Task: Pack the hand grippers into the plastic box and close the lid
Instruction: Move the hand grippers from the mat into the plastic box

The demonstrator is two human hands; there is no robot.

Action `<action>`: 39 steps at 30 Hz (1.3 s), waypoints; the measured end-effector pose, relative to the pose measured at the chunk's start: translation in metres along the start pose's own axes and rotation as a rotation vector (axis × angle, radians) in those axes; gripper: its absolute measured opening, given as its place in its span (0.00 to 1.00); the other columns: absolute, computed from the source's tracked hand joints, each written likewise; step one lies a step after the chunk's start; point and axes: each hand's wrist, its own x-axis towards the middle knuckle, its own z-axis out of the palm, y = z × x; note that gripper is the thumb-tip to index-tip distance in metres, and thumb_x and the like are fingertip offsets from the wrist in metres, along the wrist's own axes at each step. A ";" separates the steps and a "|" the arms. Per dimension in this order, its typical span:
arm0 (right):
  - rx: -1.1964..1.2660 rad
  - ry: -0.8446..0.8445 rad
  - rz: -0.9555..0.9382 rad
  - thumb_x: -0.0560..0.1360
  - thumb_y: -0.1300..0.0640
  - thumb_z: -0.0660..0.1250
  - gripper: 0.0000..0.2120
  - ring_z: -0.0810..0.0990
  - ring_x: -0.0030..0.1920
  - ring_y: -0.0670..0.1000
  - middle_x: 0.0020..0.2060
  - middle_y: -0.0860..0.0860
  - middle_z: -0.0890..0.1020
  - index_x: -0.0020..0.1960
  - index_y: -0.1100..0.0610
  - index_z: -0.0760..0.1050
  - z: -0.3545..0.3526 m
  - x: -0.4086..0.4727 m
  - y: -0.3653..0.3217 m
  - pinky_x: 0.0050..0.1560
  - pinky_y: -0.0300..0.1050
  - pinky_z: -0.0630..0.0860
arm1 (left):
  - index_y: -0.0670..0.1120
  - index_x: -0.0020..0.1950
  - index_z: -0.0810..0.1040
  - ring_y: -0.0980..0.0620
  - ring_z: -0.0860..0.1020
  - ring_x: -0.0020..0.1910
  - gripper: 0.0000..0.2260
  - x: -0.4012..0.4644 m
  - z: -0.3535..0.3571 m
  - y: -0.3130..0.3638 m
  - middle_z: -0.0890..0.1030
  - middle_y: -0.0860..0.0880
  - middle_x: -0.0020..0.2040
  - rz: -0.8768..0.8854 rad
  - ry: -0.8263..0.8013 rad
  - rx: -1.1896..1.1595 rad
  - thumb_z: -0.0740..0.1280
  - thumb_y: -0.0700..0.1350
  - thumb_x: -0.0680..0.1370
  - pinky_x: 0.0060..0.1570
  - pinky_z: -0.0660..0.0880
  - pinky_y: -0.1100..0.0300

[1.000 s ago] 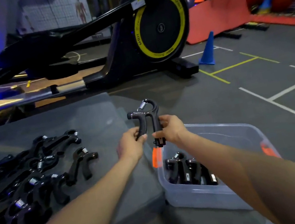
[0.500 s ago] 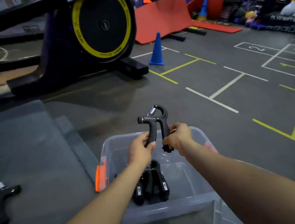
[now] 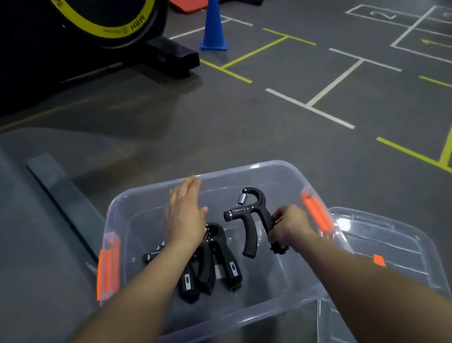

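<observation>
A clear plastic box [image 3: 185, 326] with orange side latches sits on the floor in front of me. My right hand [image 3: 289, 228] is closed around one handle of a black hand gripper [image 3: 249, 215], held upright above the box's right half. My left hand [image 3: 185, 213] hovers flat and open over the box's middle, holding nothing. Other black hand grippers [image 3: 205, 265] lie together on the box floor, partly hidden by my left forearm. The clear lid [image 3: 398, 246] lies on the floor, tucked under the box's right side.
A grey mat [image 3: 2, 226] lies to the left of the box. Behind stands a black exercise machine [image 3: 67, 33] with a yellow-ringed wheel, and a blue cone [image 3: 212, 21] beside it. The dark floor [image 3: 324, 87] carries white and yellow lines.
My left hand has let go of the gripper and opened over the box. My right hand has lowered the gripper toward the box's right half. The view has tilted down and right.
</observation>
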 end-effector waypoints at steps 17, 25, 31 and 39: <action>-0.169 -0.037 0.109 0.67 0.73 0.67 0.10 0.70 0.14 0.46 0.27 0.56 0.74 0.46 0.62 0.74 0.047 0.055 0.040 0.09 0.28 0.56 | 0.50 0.76 0.55 0.52 0.52 0.77 0.34 0.009 0.018 -0.023 0.57 0.53 0.77 0.216 0.094 0.155 0.66 0.35 0.75 0.73 0.42 0.62; -0.072 0.012 0.028 0.74 0.67 0.61 0.12 0.76 0.46 0.52 0.46 0.58 0.78 0.56 0.63 0.77 0.049 0.066 0.047 0.47 0.43 0.74 | 0.49 0.76 0.53 0.52 0.51 0.77 0.35 0.007 0.017 -0.021 0.56 0.53 0.77 0.215 0.069 0.161 0.66 0.36 0.75 0.72 0.42 0.62; 0.115 -0.027 0.006 0.71 0.72 0.63 0.14 0.70 0.40 0.49 0.36 0.51 0.74 0.53 0.61 0.78 0.053 0.062 0.036 0.30 0.32 0.67 | 0.50 0.77 0.51 0.52 0.49 0.77 0.35 0.009 0.008 -0.018 0.53 0.53 0.77 0.188 -0.040 0.173 0.66 0.37 0.75 0.74 0.44 0.58; 0.381 -0.121 -0.118 0.72 0.78 0.61 0.16 0.65 0.30 0.48 0.30 0.53 0.68 0.54 0.62 0.72 0.042 0.018 -0.068 0.36 0.38 0.79 | 0.50 0.73 0.63 0.47 0.65 0.70 0.26 -0.017 -0.064 -0.022 0.66 0.50 0.71 -0.026 -0.048 0.186 0.66 0.44 0.76 0.67 0.65 0.53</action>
